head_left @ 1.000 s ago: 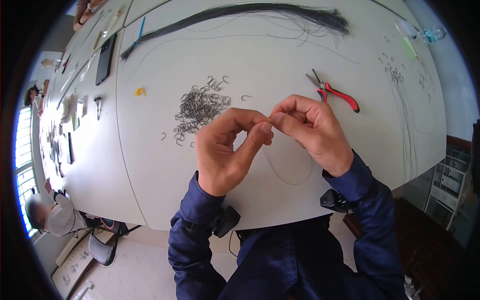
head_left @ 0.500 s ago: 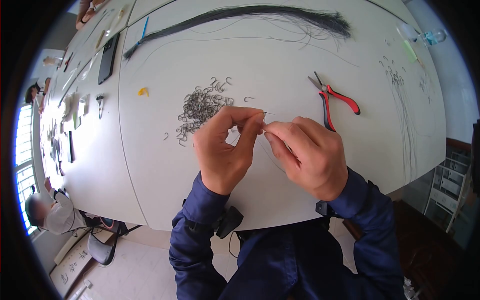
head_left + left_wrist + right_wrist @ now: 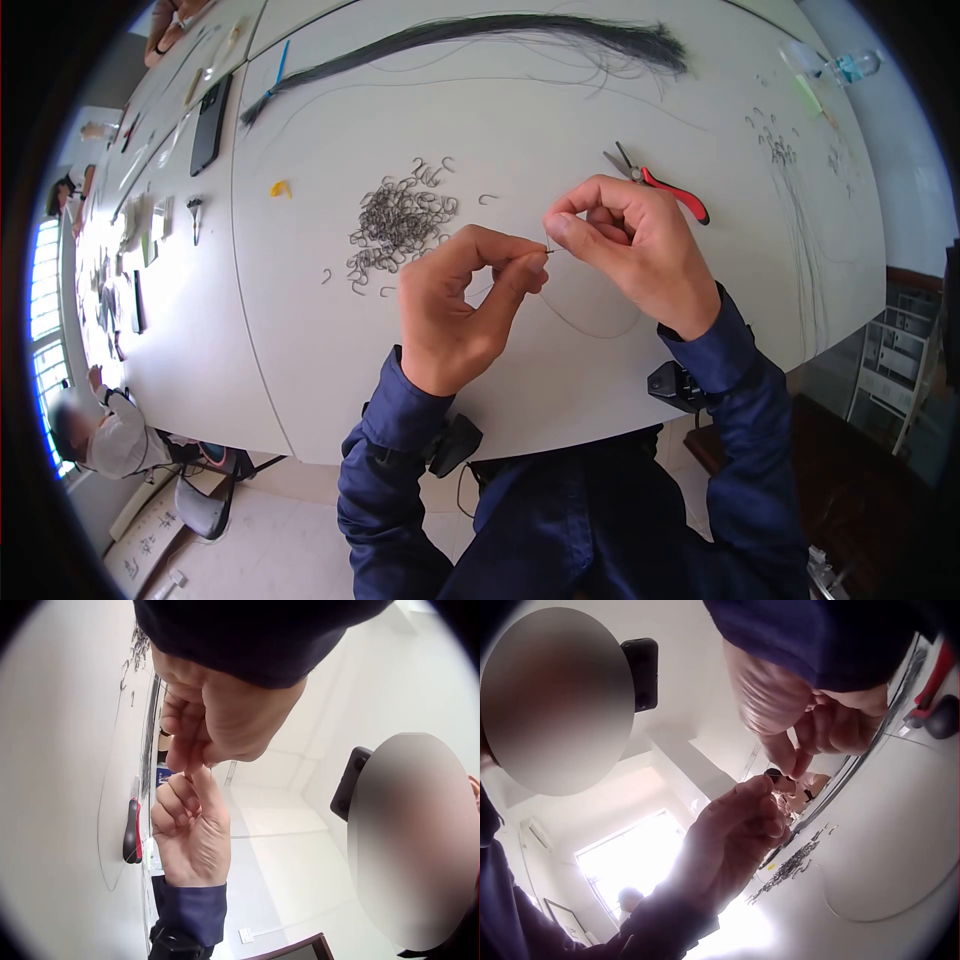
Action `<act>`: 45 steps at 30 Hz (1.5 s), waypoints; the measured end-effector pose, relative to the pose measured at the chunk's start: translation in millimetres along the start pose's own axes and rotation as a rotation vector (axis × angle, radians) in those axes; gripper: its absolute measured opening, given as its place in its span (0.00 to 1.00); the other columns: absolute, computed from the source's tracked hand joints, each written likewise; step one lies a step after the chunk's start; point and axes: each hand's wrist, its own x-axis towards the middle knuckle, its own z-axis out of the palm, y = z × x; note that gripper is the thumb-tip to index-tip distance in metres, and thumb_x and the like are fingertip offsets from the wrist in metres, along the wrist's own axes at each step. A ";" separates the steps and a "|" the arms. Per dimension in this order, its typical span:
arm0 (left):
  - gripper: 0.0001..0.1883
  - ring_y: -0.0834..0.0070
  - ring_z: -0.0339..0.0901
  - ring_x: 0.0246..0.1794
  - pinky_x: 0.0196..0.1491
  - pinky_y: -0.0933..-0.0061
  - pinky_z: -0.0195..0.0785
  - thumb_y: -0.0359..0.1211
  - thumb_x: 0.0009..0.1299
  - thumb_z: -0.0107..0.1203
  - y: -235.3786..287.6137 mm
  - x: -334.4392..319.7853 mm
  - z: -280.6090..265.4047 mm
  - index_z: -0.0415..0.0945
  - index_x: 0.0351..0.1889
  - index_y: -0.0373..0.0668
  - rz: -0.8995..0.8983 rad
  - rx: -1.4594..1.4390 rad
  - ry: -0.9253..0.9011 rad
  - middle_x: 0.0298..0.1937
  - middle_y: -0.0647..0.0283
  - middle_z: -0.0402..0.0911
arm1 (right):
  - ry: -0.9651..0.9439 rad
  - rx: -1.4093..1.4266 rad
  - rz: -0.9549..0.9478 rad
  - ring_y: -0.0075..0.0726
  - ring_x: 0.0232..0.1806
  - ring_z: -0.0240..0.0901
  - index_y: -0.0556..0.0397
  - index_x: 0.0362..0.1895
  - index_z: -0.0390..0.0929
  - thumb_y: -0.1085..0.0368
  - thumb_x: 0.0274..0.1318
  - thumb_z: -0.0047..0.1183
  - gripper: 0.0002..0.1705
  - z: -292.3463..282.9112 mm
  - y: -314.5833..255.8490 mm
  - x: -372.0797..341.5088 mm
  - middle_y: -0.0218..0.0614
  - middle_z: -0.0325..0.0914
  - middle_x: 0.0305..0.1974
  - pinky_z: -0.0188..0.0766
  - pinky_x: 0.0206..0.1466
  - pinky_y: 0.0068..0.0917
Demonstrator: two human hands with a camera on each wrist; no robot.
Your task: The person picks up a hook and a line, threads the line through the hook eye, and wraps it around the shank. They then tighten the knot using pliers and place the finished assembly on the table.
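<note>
my left hand pinches a small dark piece between thumb and index finger, its tip poking out to the right. half a second ago my right hand was low, close by those fingertips; now it is up and farther off, slightly to the right, thumb and index finger closed together, pinching what looks like the thin line. that leaves a narrow gap between my two sets of fingers, with a fine strand seeming to cross it, and the dark tip in plain sight. whether a knot is there i cannot tell. the line loops near, below my hands. the pile of hooks is left on the worktop, the pliers far right, partly behind my right hand, where both handles showed before.
</note>
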 end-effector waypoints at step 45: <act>0.03 0.76 0.81 0.32 0.38 0.76 0.74 0.21 0.72 0.59 1.4 -3.0 1.0 0.77 0.38 0.30 0.055 -0.097 0.106 0.33 0.57 0.83 | -0.032 -0.096 0.046 0.14 0.17 0.47 0.55 0.36 0.82 0.65 0.60 0.60 0.06 7.4 -25.8 -24.2 0.20 0.55 0.14 0.46 0.22 0.23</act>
